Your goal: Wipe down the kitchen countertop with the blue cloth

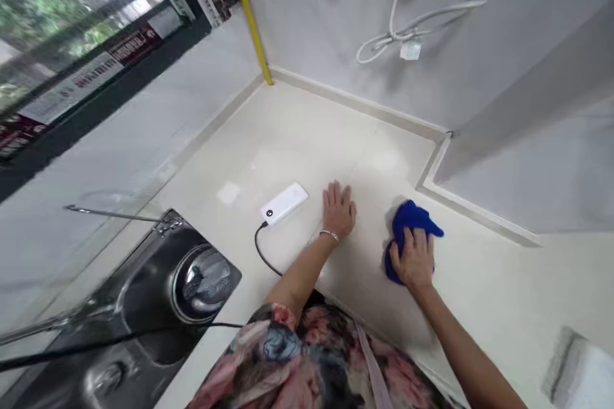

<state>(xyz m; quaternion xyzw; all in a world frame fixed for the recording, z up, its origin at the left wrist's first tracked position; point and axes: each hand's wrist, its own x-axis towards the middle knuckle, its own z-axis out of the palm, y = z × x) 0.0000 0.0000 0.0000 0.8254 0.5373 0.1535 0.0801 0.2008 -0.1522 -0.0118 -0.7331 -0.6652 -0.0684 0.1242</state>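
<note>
My right hand (416,259) presses down on a bunched blue cloth (410,217), its fingers curled over the fabric against the white countertop (307,140). Flat on the counter, my left hand (338,209) leans with its fingers stretched out and holds nothing. A bracelet (330,234) circles that wrist. Just left of it lies a white power bank (284,203) with a black cable (261,249) plugged into its near end.
At the left is a dark metal sink (148,307) with a round bowl (201,281) in it. A yellow pipe (249,19) rises at the back corner. Coiled white cable (384,45) hangs on the wall. A blurred grey-white object (580,370) sits at lower right.
</note>
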